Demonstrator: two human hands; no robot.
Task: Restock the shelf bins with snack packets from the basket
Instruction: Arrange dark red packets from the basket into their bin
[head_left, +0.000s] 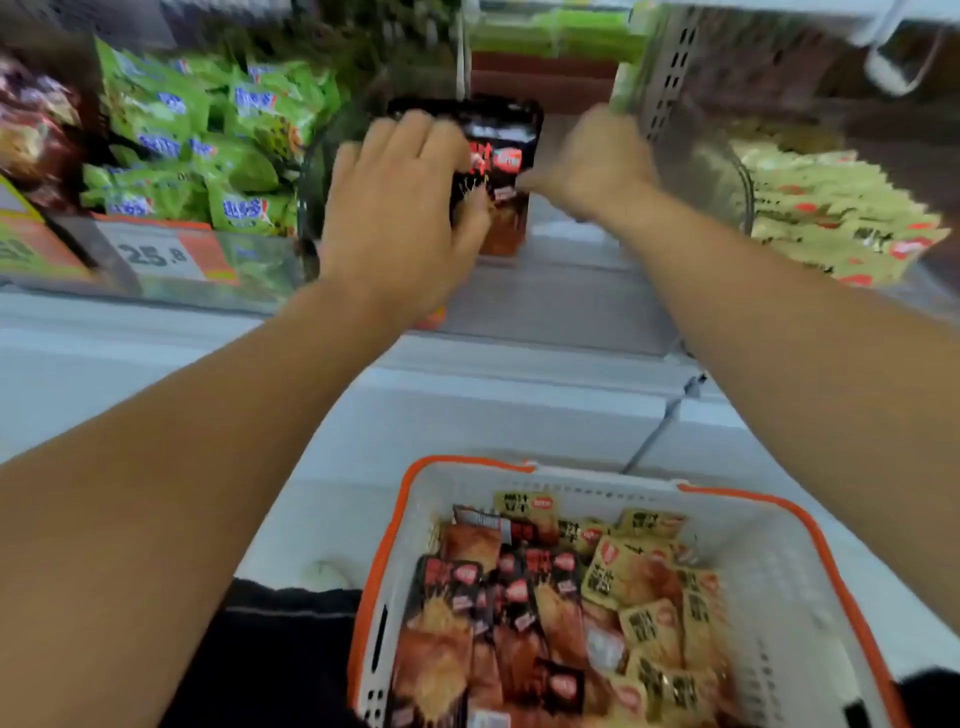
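Observation:
A black and red snack packet (506, 171) stands upright in the middle clear shelf bin (571, 312). My left hand (400, 218) holds the packet's left side, fingers over its front and thumb at its lower edge. My right hand (592, 161) is at the packet's right edge, fingers pointing into the bin; its grip is blurred. Below, the white basket with an orange rim (395, 525) holds several black-red packets (452, 597) and yellow packets (649, 587).
The left bin holds green packets (208, 145) behind a price tag reading 25.8 (156, 254). The right bin holds yellow packets (831, 213). A perforated metal upright (670, 67) stands right of my right hand. A white ledge (156, 374) runs between shelf and basket.

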